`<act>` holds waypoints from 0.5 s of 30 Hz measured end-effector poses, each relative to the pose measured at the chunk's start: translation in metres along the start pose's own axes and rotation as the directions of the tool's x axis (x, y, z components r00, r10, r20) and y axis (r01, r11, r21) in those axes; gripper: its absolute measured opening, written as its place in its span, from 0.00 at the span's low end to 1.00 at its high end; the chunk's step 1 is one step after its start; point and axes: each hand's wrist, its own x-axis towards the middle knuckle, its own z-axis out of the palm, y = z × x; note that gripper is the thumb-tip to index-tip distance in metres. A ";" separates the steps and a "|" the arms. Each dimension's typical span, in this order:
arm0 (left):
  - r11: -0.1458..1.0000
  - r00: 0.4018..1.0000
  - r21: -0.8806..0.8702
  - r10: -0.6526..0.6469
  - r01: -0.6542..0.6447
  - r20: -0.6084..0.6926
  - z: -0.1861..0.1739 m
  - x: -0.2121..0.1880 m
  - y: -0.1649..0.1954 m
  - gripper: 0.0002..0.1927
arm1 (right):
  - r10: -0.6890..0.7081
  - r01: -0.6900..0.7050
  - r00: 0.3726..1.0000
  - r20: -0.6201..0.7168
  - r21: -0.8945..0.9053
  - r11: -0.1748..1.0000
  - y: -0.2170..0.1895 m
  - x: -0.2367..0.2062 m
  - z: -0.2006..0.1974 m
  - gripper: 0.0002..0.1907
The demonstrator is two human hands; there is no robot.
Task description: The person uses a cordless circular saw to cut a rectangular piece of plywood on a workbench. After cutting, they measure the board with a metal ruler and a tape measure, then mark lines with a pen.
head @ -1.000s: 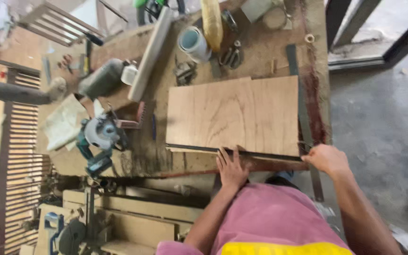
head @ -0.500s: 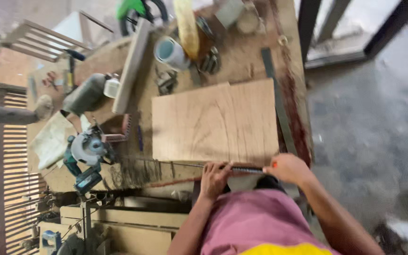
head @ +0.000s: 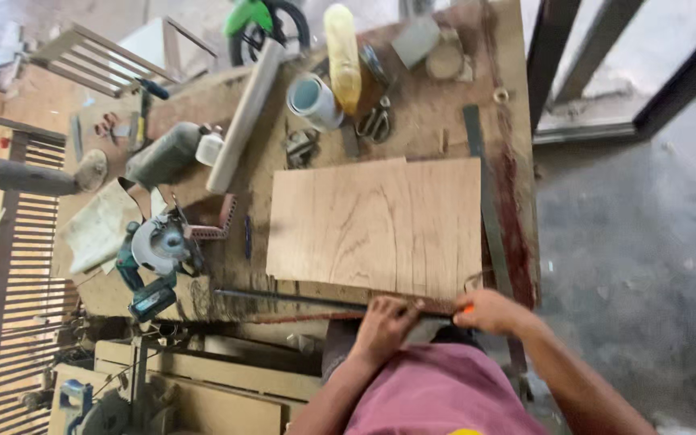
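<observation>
Head view, looking straight down: the left hand (head: 384,322) presses flat on a long dark straightedge (head: 316,301) lying along the near edge of the wooden panel (head: 376,227), fingers spread, pinning it rather than gripping. The right hand (head: 489,310) is closed around something small with an orange tip (head: 467,308), likely a pencil or marker, right at the straightedge's end by the panel's near right corner. It looks like marking a line along that edge is the step in hand; the next stroke would call for the straightedge held dead steady while the tip runs beside it.

The panel is pale, flat, rectangular, with wavy brown grain, lying in the middle of a scuffed, stained workbench (head: 517,242). A long metal ruler (head: 485,201) rests beside its right edge. Left of it sits a teal circular saw (head: 155,254) with a shiny round guard. Beyond lie a pale round post (head: 243,117), a grey-blue roll (head: 313,101), a yellow bottle (head: 343,56) and dark shears (head: 376,122).
</observation>
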 end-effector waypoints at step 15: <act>0.352 0.838 0.831 -0.498 0.431 -0.224 -0.083 -0.161 -0.230 0.21 | 0.350 -0.351 0.936 -0.036 -0.079 0.933 -0.007 -0.036 -0.067 0.18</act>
